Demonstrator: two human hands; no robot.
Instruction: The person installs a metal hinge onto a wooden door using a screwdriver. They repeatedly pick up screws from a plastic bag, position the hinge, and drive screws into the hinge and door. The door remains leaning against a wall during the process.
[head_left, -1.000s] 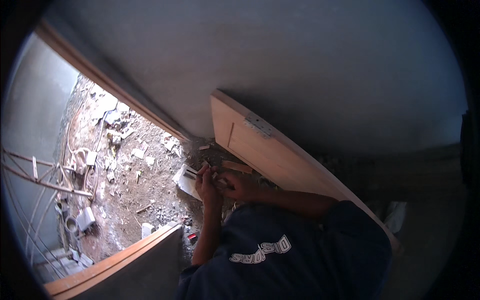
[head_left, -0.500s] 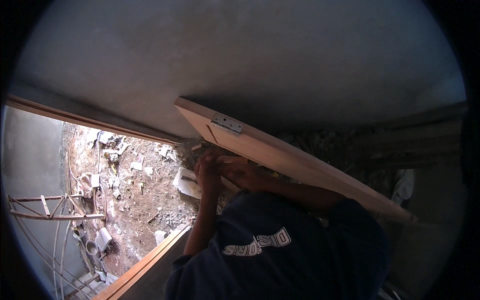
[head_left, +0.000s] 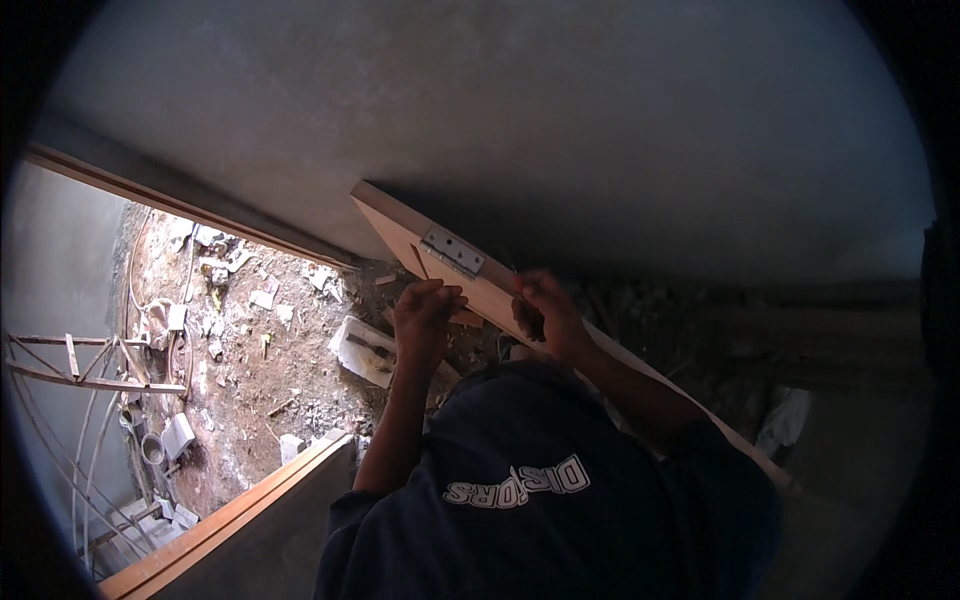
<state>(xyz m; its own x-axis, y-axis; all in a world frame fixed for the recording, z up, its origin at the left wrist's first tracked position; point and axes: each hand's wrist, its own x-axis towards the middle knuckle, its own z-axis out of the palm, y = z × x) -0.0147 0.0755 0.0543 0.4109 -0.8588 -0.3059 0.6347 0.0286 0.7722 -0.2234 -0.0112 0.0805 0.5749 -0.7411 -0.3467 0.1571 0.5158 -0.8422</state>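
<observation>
A pale wooden door [head_left: 640, 365] stands on its edge, slanting from the upper middle toward the lower right. A metal hinge [head_left: 453, 251] with several holes lies on its top edge, near the far end. My left hand [head_left: 425, 318] is just below the hinge, fingers pinched together; anything between them is too small to make out. Over the door's edge, right of the hinge, my right hand [head_left: 548, 312] is closed. A small reddish spot shows at its fingertips, but the thing held there is too dark to name.
A grey wall [head_left: 520, 110] rises beyond the door. On the left, a wooden frame [head_left: 235, 510] borders an opening onto rubble-strewn ground [head_left: 250, 380]. A whitish plastic container [head_left: 362, 352] lies left of my left hand; a wooden lattice piece [head_left: 95, 365] stands farther left.
My hands were together below the door; now they are apart. The right has come up to the door's edge beside the hinge, and the left has risen closer to the hinge.
</observation>
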